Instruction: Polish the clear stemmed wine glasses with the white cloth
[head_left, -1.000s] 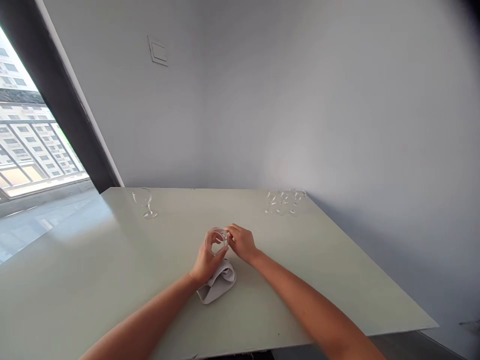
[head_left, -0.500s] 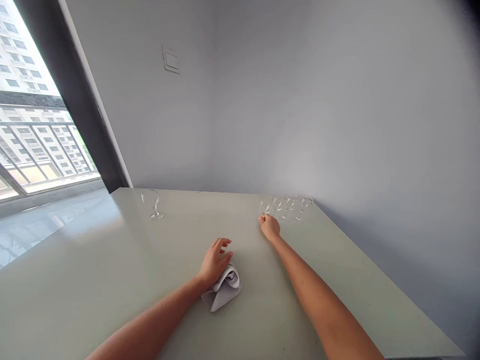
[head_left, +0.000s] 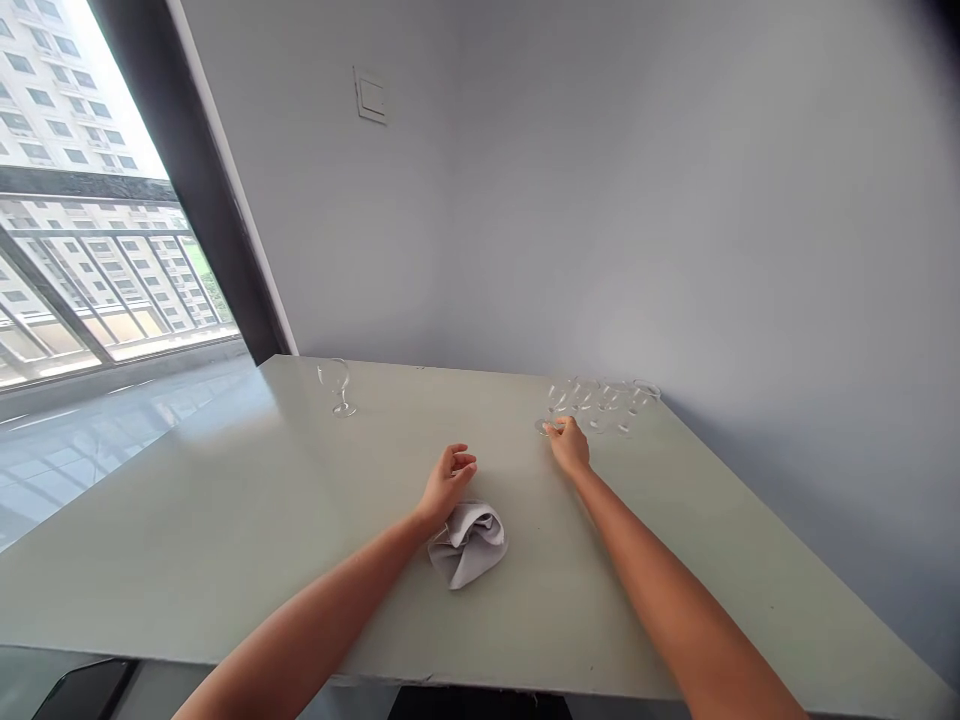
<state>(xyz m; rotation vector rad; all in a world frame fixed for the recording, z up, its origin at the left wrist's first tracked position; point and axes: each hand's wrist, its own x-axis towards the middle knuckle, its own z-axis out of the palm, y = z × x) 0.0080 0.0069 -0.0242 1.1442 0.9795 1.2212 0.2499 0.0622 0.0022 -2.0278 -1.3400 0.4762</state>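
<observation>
"What's on the pale green, glossy table point(head_left: 360, 480)?"

"Clear stemmed glasses point(head_left: 611, 395) grouped at the far right, and a crumpled grey cloth point(head_left: 471, 550) nearer the front."

"And the hands?"

"The left hand point(head_left: 448, 478) is half open, fingers curled, holding nothing, just beyond the cloth. The right hand point(head_left: 568, 446) is far nearer the group: its fingers bunch at the foot of the leftmost clear glass point(head_left: 558, 396), which stands upright, long axis vertical."

"Is it gripped?"

"I can't tell; the fingertips partly cover the foot. The transparent bowls overlap too, so counting them is hard."
</observation>
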